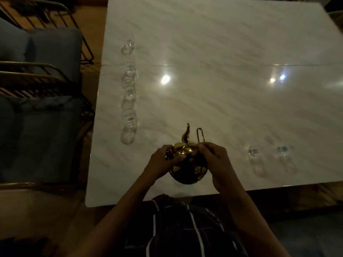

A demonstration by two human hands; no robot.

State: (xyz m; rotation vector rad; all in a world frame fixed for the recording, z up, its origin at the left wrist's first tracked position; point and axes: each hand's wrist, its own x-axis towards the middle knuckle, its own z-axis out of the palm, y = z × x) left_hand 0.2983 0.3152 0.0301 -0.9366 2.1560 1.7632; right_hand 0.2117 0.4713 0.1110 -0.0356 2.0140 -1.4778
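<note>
Room: dim, with blue-cushioned chairs (pixel 46 127) to the left of a pale, marble-patterned surface (pixel 222 43) that mirrors the ceiling lights.
Teapot: the gold teapot (pixel 187 164) sits close to the near edge, between both hands. I cannot tell whether its base rests on the surface.
Left hand (pixel 163 160): fingers curled round the gold fitting on the pot's left side.
Right hand (pixel 213 160): pinching the foot of the upright wire loop (pixel 199 136).
Glasses: a row of glasses (pixel 129 101) along the left edge, and two glasses (pixel 253 152) to the right.
Risk: the polished metal could slip in the grip, and a pot tipped this near the edge may fall or spill. A wide swing could knock a glass.
</note>
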